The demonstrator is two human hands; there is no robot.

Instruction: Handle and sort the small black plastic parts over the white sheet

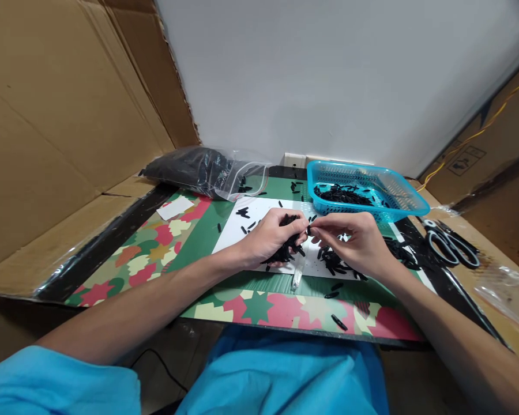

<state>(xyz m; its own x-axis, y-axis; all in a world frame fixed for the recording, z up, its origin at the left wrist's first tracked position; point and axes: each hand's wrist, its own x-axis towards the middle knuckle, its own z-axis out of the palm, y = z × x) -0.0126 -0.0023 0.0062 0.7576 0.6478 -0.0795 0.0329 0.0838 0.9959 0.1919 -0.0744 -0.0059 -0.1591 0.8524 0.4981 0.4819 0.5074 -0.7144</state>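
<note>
My left hand [270,237] is closed round a bunch of small black pieces [286,245] over the white sheet [237,231]. Its thumb and fingertips meet the fingertips of my right hand [350,239], which pinches one small black piece [309,230]. More loose black pieces [334,260] lie on the sheet beneath my right hand, partly hidden by it. A narrow clear strip or bag [297,275] lies below, between the hands.
A blue plastic basket [404,193] with black pieces stands behind my right hand. A filled zip bag [190,170] lies at the back left. White-handled scissors [452,245] rest at the right, near a clear bag [508,294]. Cardboard [64,86] rises on the left.
</note>
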